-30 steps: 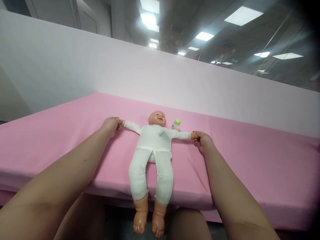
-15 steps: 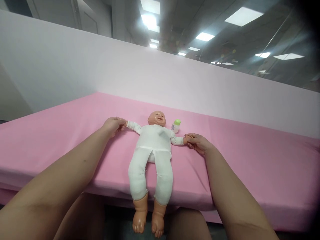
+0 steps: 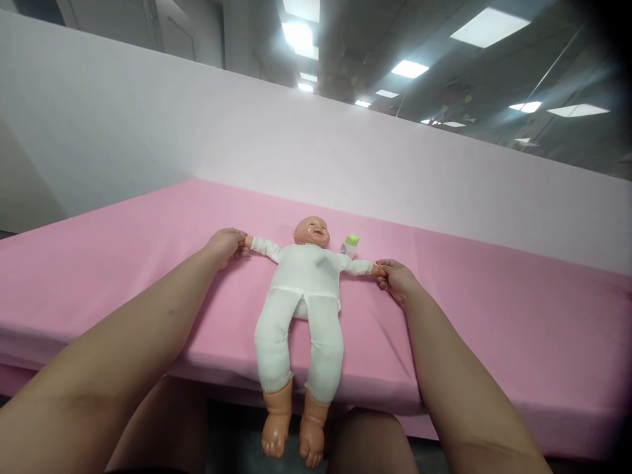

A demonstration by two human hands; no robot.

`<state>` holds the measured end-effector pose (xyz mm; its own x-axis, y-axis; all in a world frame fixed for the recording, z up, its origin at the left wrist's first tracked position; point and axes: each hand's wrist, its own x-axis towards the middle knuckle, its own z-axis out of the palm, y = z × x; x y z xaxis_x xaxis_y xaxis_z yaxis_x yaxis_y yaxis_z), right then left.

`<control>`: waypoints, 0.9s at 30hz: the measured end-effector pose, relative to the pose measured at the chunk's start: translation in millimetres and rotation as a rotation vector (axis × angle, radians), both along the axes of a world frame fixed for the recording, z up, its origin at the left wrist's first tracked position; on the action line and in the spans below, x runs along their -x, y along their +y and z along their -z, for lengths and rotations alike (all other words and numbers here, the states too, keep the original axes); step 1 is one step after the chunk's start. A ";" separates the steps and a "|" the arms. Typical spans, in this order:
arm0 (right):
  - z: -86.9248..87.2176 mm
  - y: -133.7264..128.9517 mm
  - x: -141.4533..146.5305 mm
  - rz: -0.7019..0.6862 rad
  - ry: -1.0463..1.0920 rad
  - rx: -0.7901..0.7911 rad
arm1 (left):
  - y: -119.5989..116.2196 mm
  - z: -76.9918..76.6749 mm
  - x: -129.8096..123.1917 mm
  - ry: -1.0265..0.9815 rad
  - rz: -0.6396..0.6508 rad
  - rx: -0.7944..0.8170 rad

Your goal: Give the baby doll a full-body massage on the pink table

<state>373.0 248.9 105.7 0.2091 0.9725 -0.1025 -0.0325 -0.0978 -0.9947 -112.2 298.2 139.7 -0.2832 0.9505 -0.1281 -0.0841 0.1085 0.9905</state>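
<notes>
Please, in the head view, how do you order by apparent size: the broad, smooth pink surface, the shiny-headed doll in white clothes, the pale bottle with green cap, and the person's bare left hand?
1. Pink surface
2. Doll
3. Left hand
4. Green-capped bottle

A single head-worn camera looks from above and behind the grips of the left hand point(image 3: 230, 247) and right hand point(image 3: 396, 280), facing forward and down at the doll point(image 3: 309, 273) held between them. It sits near enough that the forearms point(image 3: 148, 326) reach away from it toward the grips, yet its wide view takes in the pale wall point(image 3: 345, 158) beyond them and lights point(image 3: 409, 68) higher up.
</notes>
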 end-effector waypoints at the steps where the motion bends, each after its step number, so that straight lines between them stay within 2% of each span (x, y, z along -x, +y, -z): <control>1: -0.6 -0.2 -0.5 -0.004 0.013 0.006 | 0.2 -0.2 0.1 -0.007 -0.003 0.002; 6: -0.8 -0.2 -3.3 -0.088 0.103 0.007 | 3.4 1.2 2.8 -0.040 -0.033 0.006; 15: 0.0 -0.7 -7.3 -0.150 0.145 -0.045 | 6.3 10.5 10.0 -0.056 0.042 -0.066; 21: 0.8 0.2 -4.8 -0.153 0.097 -0.044 | 8.4 14.0 12.9 -0.006 0.079 -0.114; 27: 4.8 4.1 -3.6 -0.074 0.068 -0.049 | 7.9 10.1 9.1 0.000 -0.011 -0.072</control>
<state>376.5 253.0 100.9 0.1303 0.9893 -0.0659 -0.0949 -0.0537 -0.9940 -121.3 306.1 129.6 -0.2938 0.9540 -0.0593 -0.0846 0.0358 0.9958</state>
